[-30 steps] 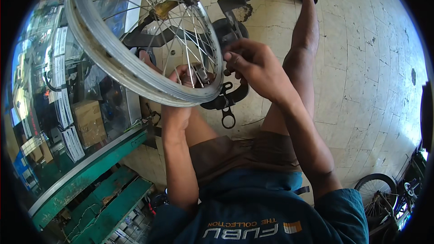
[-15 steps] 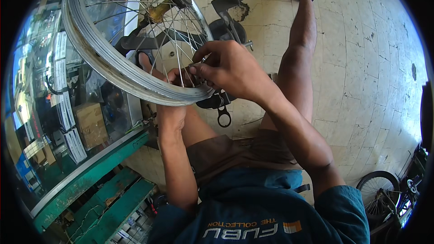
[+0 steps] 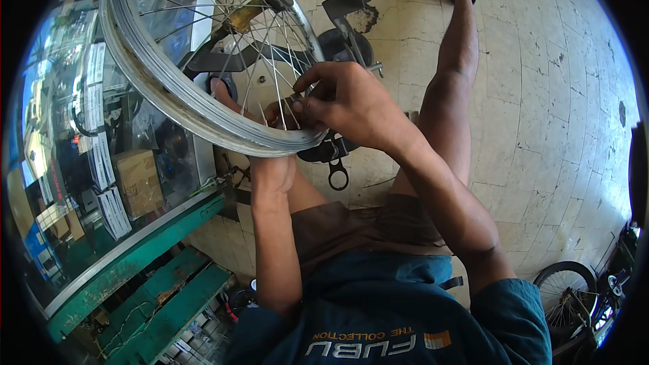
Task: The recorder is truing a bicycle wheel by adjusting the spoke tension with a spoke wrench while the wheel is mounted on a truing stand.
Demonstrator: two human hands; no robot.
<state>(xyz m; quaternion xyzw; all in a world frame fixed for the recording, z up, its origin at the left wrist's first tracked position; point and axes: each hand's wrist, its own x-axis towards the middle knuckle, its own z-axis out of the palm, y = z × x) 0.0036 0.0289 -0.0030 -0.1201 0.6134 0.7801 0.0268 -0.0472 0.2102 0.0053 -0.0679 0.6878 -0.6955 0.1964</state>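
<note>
A silver spoked wheel rim [image 3: 196,120] without a tyre is held in a dark metal stand [image 3: 345,10]. My right hand [image 3: 355,105] bends over the near right part of the rim, thumb and forefinger pinched at a small dark piece [image 3: 295,97] beside the spokes. What kind of piece it is, I cannot make out. From below, my left hand [image 3: 274,172] reaches up behind the rim; its curled fingertips show between the spokes near my right thumb. The rim hides the rest of that hand, and whatever it holds is not visible. The hub [image 3: 240,19] sits beyond both hands.
A glass display case [image 3: 152,135] with boxes and packaged goods stands close on the left, above a green bench [image 3: 159,284]. Part of the stand with a ring end [image 3: 338,176] hangs below the rim. Another bicycle wheel [image 3: 566,290] stands at the lower right on the tiled floor [image 3: 534,135].
My left hand and forearm have moved right along the rim, closer to my right hand. The right hand keeps its pinch and shifts slightly right, as does the whole view.
</note>
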